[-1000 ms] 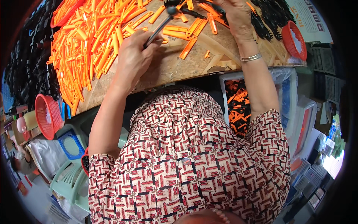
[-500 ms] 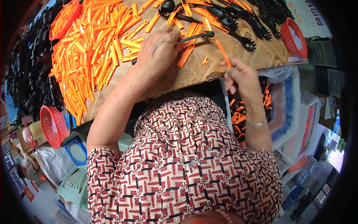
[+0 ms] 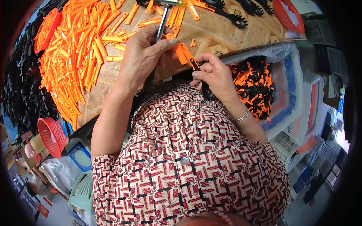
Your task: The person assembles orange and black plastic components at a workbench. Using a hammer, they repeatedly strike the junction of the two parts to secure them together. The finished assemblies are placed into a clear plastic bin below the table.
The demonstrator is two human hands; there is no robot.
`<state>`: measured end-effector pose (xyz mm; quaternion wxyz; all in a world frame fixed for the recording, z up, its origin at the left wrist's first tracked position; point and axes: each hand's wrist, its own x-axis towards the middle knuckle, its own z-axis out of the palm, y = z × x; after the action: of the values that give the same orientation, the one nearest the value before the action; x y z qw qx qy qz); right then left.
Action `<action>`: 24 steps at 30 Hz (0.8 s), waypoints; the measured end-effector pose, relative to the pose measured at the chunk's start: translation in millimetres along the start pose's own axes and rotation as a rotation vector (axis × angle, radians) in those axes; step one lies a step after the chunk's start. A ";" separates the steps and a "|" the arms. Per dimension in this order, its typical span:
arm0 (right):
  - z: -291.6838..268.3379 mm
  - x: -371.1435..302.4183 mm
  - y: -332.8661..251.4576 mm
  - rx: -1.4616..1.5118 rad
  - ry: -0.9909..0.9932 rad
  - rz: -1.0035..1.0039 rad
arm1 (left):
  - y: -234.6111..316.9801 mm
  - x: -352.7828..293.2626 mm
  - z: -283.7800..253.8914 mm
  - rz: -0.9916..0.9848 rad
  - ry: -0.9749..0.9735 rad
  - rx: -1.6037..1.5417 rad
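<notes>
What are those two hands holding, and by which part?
The left hand holds a hammer around its middle and pinches an orange handle near its upper end. The right hand grips a black-and-orange piece by its black part.

My table [image 3: 260, 32] has a patterned wooden top. To my left stands a pale green chair [image 3: 81, 194]; to my right, crates [image 3: 319, 150], grey floor [image 3: 296, 211] and bright light [image 3: 342, 137].

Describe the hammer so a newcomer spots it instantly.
On the brown table, find the big pile of orange handles. Just right of it, the person's left hand grips the hammer: its shiny silver shaft sets it apart from those handles.
</notes>
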<state>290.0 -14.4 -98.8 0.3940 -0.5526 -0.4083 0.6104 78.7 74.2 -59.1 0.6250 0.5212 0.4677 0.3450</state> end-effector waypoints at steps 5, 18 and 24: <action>-0.5 0.2 -2.2 -0.037 -0.017 -0.015 | -15.0 -2.1 16.5 -0.073 -0.040 -0.001; 1.0 3.2 -2.1 -0.012 0.009 0.016 | -11.0 -5.7 32.0 -0.052 0.073 0.248; 5.8 3.3 -13.8 -0.074 0.061 0.046 | -36.1 -1.4 21.2 0.271 0.127 0.483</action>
<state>284.4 -6.8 -86.8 0.3715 -0.5945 -0.4055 0.5866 96.3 58.0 -93.5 0.4006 0.6900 0.5006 0.3359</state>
